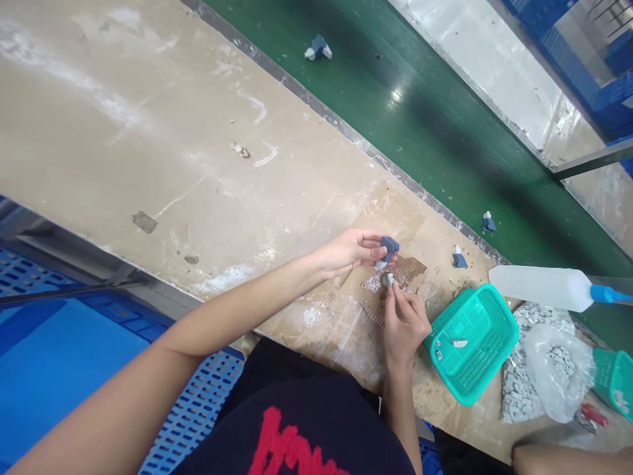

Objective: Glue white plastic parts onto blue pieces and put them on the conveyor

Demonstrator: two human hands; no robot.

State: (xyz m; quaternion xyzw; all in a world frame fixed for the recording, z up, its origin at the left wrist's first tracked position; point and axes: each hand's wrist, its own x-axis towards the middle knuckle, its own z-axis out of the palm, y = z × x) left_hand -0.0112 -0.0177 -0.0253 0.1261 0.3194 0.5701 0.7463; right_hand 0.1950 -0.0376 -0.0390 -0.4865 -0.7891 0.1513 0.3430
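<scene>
My left hand point(353, 253) pinches a dark blue-grey piece point(389, 248) with a whitish part at its lower end, above the worktable. Just below it, my right hand point(404, 318) holds a small light-grey part point(390, 280) between thumb and fingers. The two held things are close but apart. Beneath them lies a brown, stained patch point(413, 269) on the table. Beside my right hand stands a green basket point(475, 396) with a few small pale parts in it. Another blue-grey piece with a white part point(459, 257) rests on the table above the basket.
A white bottle with a blue tip point(541, 287) lies behind the basket. Bags of small grey parts point(524, 389) and a second green basket point(603, 369) are at the right. Similar blue-grey pieces point(319, 48) sit on the green belt point(420, 125). Another person's arm point(568, 458) shows at lower right.
</scene>
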